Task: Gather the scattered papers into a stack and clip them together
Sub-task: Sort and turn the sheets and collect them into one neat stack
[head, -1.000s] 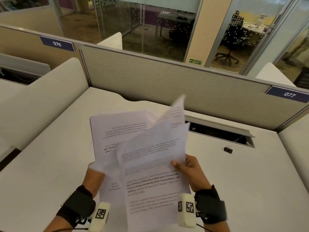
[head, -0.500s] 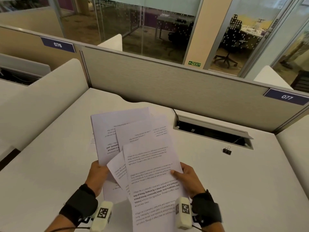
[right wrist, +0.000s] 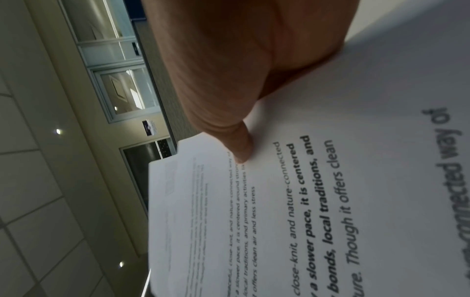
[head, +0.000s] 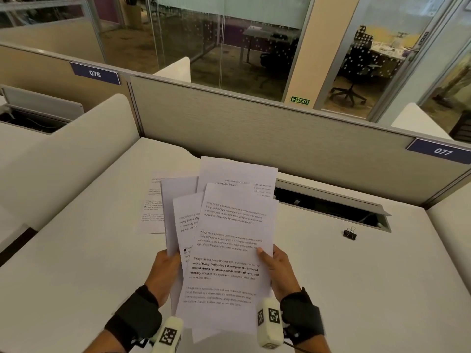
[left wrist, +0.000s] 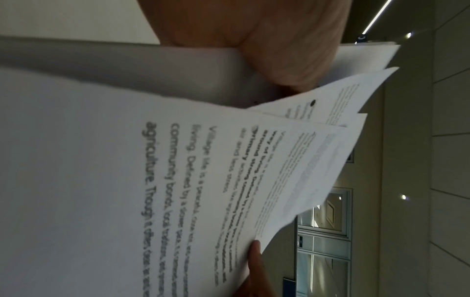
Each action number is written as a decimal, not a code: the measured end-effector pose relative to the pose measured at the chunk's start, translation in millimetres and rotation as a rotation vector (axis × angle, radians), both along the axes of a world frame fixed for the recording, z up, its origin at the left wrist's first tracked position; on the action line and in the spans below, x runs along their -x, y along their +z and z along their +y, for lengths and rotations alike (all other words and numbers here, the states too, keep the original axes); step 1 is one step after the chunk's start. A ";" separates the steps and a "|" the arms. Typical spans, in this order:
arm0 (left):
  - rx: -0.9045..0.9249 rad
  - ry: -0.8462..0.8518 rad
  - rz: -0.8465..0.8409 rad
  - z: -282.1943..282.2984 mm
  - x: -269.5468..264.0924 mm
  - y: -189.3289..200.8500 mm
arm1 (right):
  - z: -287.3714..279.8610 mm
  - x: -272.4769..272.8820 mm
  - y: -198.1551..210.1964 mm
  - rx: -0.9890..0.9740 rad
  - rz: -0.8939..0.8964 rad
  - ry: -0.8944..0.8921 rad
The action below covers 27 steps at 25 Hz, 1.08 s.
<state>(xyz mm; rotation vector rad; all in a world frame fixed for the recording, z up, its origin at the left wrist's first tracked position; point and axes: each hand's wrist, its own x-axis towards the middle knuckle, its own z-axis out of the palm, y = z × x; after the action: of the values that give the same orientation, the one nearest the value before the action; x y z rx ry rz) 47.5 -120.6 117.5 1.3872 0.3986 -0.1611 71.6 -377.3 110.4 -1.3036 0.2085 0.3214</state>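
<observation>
**Readable text: printed sheets, desk numbers and an exit sign**

The top sheet (head: pixel 229 250) of the held papers carries repeated paragraphs beginning "Village life is a peaceful, close-knit, and nature-connected way of living. Defined by a slower pace, it is centered around strong community bonds, local traditions, and", one paragraph set in bold. The right wrist view reads "Though it offers clean air and less stress" on the same sheet. The partly covered sheet (head: pixel 187 220) beneath shows "Village life is a pea" and "agriculture". A blue plate (head: pixel 94 73) on the partition reads "076"; another plate (head: pixel 443 151) reads "077". A green sign (head: pixel 300 100) on the pillar reads "EXIT" with an arrow.
</observation>
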 end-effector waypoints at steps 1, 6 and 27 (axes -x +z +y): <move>-0.004 -0.008 -0.007 -1.7 -0.4 2.0 | 1.3 -1.1 -2.0 0.006 -0.010 0.009; 0.049 -0.065 -0.142 -4.7 -0.7 -1.5 | 12.2 -3.9 -11.2 0.063 -0.016 0.069; 0.020 -0.084 -0.290 6.5 -12.6 28.5 | 10.4 -3.0 29.8 -0.103 -0.237 -0.121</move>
<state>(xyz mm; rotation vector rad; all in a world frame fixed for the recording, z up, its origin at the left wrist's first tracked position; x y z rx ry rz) 60.1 -114.1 146.0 1.3837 0.0975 -0.0311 74.7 -366.9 140.2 -1.2102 0.0686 0.0728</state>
